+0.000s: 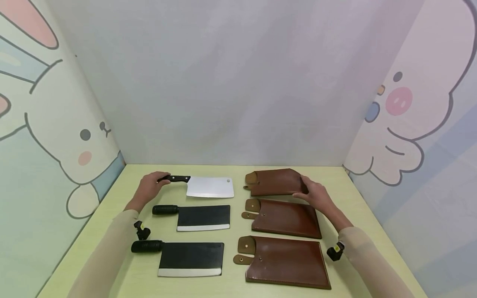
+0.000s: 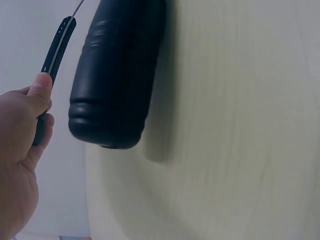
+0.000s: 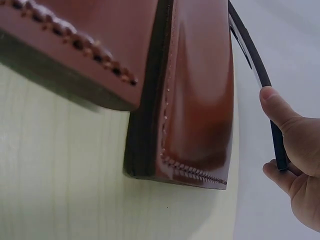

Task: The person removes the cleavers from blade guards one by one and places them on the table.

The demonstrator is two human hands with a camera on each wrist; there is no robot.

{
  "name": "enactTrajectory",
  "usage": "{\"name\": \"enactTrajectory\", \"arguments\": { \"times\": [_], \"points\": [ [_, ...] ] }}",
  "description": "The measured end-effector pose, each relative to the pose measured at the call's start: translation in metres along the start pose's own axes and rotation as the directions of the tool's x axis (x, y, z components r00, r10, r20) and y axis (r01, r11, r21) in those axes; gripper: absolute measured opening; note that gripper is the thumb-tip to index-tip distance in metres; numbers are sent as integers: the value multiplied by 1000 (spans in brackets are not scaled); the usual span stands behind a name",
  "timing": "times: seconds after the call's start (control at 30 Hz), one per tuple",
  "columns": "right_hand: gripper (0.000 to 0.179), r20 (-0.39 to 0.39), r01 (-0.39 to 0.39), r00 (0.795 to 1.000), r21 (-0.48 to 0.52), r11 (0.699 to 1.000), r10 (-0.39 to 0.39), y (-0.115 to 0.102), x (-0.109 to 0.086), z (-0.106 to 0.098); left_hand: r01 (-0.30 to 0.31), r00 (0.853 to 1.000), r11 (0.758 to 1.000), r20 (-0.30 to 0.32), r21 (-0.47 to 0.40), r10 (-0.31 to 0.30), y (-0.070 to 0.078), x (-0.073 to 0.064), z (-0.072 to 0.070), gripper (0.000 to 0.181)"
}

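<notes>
At the back left, my left hand (image 1: 150, 187) grips the black riveted handle of a cleaver (image 1: 210, 187) with a plain silver blade. The left wrist view shows the thumb laid along that handle (image 2: 59, 45). On the back right, my right hand (image 1: 314, 193) pinches the closed end of a brown leather knife sheath (image 1: 277, 182), thumb on one face and fingers on the other. In the right wrist view this sheath (image 3: 257, 62) appears edge-on and bowed. Its snap flap and strap point left, toward the cleaver's blade.
Two black-bladed cleavers, one in the middle row (image 1: 203, 216) and one in front (image 1: 191, 254), lie with handles leftward. Right of them lie two more brown sheaths, middle (image 1: 287, 218) and front (image 1: 287, 263). Walls with cartoon animals enclose the pale table (image 1: 238, 289) at the back and sides.
</notes>
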State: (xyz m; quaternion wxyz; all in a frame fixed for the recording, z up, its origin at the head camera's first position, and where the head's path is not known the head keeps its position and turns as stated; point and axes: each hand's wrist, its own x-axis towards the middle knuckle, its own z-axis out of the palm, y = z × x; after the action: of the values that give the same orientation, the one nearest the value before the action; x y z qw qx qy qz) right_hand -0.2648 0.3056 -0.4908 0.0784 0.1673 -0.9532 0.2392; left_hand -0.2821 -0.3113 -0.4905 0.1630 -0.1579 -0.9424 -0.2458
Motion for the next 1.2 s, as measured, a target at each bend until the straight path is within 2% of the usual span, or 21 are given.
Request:
{"name": "enactTrajectory", "arguments": {
  "times": [0.5, 0.7, 0.9, 1.2],
  "points": [
    [89, 60, -11, 998, -12, 1000, 12, 0, 5, 3, 51, 995, 999, 85, -9, -50, -9, -5, 2, 36],
    [91, 70, -34, 997, -19, 999, 35, 2, 5, 8, 22, 995, 999, 100, 32, -25, -14, -6, 5, 35],
    [93, 87, -70, 994, -13, 997, 71, 1, 6, 11, -3, 994, 999, 108, 38, -2, -18, -6, 5, 34],
    [93, 136, -97, 985, -36, 995, 101, 6, 7, 15, 83, 977, 996, 195, 17, -85, -24, -7, 9, 38]
  ]
}}
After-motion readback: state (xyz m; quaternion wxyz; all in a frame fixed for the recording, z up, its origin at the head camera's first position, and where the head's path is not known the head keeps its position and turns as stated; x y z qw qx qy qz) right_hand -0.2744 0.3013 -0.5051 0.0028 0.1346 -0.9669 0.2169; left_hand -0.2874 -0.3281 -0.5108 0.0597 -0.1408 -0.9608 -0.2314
